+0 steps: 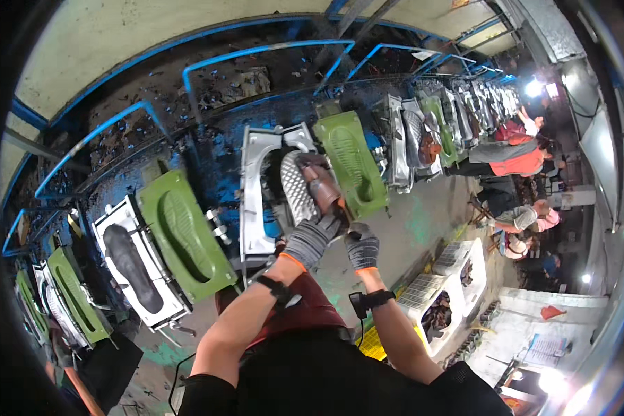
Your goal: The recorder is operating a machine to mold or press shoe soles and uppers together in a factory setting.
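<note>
Left gloved hand [315,239] at near end of brown leather shoe [322,184], right gloved hand [362,248] just beside — cannot tell whether either grip pinches it. Green mould plate [354,163] alongside.

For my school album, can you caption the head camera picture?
A gloved left hand and right hand at a brown shoe, beside a green mold.
</note>
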`<action>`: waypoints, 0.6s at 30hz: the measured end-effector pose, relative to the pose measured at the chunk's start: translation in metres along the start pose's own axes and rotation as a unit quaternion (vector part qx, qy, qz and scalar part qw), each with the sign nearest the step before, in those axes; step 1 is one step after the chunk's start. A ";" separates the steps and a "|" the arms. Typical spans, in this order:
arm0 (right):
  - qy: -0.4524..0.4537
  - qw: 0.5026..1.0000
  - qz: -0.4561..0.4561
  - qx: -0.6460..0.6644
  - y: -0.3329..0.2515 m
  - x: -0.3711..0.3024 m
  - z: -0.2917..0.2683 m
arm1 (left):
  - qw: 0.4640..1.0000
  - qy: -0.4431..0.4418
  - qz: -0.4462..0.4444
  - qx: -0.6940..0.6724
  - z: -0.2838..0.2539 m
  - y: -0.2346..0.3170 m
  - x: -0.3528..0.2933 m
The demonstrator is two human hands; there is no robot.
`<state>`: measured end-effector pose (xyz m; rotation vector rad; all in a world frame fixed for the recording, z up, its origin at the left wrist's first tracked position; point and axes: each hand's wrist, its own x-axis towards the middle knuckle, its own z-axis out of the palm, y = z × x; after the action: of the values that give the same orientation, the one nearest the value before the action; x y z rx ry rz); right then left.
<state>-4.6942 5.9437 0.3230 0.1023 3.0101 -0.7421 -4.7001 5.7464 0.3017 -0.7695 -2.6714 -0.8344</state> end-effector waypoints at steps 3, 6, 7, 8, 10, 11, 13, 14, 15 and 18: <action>-0.060 0.988 -0.027 -0.140 0.067 0.030 0.017 | 0.974 -0.175 -0.141 -0.005 0.067 0.011 0.032; -0.128 0.976 -0.091 -0.149 0.085 0.081 0.032 | 0.952 -0.221 -0.194 -0.087 0.072 0.012 0.055; -0.174 0.982 -0.060 -0.047 0.081 0.091 0.033 | 0.965 -0.171 -0.130 -0.148 0.065 0.018 0.054; -0.141 0.988 -0.064 0.008 0.122 0.104 0.048 | 0.959 -0.159 -0.121 -0.199 0.053 0.028 0.069; -0.179 0.981 -0.080 -0.010 0.078 0.121 0.025 | 0.950 -0.146 -0.225 -0.163 0.028 0.024 0.077; -0.195 0.976 -0.083 -0.045 0.048 0.131 0.000 | 0.935 -0.128 -0.300 -0.139 0.018 0.023 0.083; -0.201 0.977 -0.009 0.068 0.014 0.150 -0.015 | 0.789 0.224 -0.495 -0.288 0.031 -0.026 0.064; -0.155 0.976 -0.127 0.089 -0.004 0.151 -0.021 | 0.696 0.319 -0.515 -0.387 0.042 -0.060 0.055; -0.106 0.957 -0.246 0.110 -0.014 0.156 -0.023 | 0.583 0.411 -0.515 -0.475 0.050 -0.089 0.059; -0.036 0.955 -0.278 0.097 -0.011 0.190 -0.012 | 0.504 0.276 -0.496 -0.651 0.059 -0.096 0.105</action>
<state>-4.8844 5.9499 0.3281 -0.7756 2.8941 -1.0465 -4.8449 5.7572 0.2484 1.0111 -1.1725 -2.7357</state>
